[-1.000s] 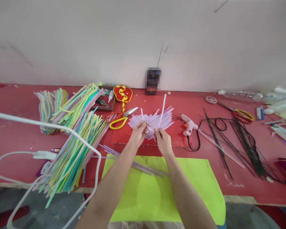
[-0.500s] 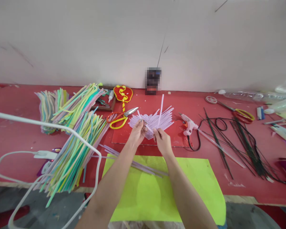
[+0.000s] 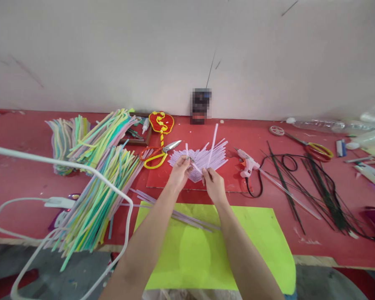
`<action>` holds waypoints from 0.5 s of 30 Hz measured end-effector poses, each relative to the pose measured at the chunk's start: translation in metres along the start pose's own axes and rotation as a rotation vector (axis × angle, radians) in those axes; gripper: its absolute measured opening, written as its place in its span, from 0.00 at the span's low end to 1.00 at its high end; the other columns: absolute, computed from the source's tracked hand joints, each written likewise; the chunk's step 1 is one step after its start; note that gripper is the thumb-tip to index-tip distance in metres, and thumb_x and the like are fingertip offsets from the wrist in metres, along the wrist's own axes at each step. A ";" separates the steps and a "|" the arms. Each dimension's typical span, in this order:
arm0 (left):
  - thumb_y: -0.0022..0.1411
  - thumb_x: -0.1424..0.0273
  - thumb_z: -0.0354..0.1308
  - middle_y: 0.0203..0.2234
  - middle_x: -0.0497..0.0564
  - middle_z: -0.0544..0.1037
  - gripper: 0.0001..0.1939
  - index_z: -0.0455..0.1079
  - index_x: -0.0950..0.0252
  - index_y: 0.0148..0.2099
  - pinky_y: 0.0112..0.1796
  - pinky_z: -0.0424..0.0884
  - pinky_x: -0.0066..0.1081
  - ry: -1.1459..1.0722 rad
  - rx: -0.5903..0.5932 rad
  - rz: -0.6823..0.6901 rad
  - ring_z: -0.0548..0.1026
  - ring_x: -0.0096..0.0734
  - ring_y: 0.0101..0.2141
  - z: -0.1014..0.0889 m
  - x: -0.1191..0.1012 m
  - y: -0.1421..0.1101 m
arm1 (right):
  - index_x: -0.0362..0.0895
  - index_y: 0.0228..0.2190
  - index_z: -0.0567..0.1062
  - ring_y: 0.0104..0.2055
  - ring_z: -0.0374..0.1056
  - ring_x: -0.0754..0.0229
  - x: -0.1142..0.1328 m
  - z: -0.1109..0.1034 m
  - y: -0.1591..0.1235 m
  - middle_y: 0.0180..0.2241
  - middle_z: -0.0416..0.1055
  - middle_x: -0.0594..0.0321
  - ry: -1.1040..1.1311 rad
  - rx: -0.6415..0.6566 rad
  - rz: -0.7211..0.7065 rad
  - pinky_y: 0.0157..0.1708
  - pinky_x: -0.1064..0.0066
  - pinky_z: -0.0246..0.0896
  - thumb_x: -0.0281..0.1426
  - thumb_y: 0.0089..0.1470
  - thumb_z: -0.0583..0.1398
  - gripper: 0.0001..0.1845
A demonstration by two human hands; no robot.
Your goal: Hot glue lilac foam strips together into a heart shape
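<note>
A fan of woven pale purple strips (image 3: 217, 156) lies on a red sheet (image 3: 231, 177) on the red table. My left hand (image 3: 178, 173) pinches a short purple strip at the fan's left side. My right hand (image 3: 214, 185) pinches a long purple strip (image 3: 212, 143) that stands up from the fan's lower point. Both hands are closed over the fan's near edge, close together.
A yellow-green sheet (image 3: 256, 246) lies at the table's near edge, with loose purple strips across it. Big piles of pastel strips (image 3: 103, 179) fill the left. Yellow-handled scissors (image 3: 158, 155), a glue gun (image 3: 246, 163), dark wires (image 3: 318, 187) and a white cable (image 3: 81, 175) lie around.
The long strip in my right hand swayed slightly left, then back. My left fingers shifted a little on the short strip. Nothing else moved.
</note>
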State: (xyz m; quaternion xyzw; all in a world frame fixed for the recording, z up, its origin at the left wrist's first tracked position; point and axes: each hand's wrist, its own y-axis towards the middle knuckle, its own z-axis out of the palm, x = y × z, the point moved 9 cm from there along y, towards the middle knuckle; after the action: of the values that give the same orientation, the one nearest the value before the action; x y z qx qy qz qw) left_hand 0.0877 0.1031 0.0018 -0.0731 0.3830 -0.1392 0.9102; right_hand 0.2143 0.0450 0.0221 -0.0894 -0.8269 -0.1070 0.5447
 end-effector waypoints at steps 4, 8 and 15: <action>0.46 0.72 0.71 0.23 0.41 0.73 0.10 0.71 0.64 0.28 0.30 0.65 0.20 -0.034 0.049 0.062 0.71 0.17 0.26 0.002 -0.008 0.002 | 0.47 0.19 0.62 0.19 0.57 0.65 -0.001 0.004 -0.001 0.14 0.60 0.71 0.012 0.045 0.008 0.24 0.73 0.52 0.49 0.57 0.51 0.23; 0.46 0.73 0.71 0.22 0.40 0.73 0.10 0.71 0.63 0.29 0.30 0.65 0.21 -0.032 0.019 0.043 0.71 0.18 0.26 -0.003 -0.006 0.005 | 0.47 0.19 0.63 0.19 0.58 0.65 -0.004 0.010 -0.001 0.13 0.60 0.70 0.021 0.090 0.006 0.25 0.73 0.53 0.50 0.57 0.51 0.24; 0.40 0.76 0.72 0.25 0.40 0.76 0.14 0.71 0.62 0.29 0.31 0.66 0.22 -0.100 -0.041 0.077 0.73 0.19 0.27 -0.012 -0.006 0.009 | 0.47 0.19 0.63 0.19 0.59 0.65 -0.005 0.013 0.000 0.13 0.61 0.70 0.030 0.119 0.020 0.26 0.73 0.53 0.49 0.57 0.51 0.23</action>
State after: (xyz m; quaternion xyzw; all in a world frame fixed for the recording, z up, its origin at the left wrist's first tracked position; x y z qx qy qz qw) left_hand 0.0773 0.1128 -0.0044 -0.0835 0.3422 -0.0924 0.9313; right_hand 0.2049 0.0480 0.0123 -0.0634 -0.8226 -0.0537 0.5625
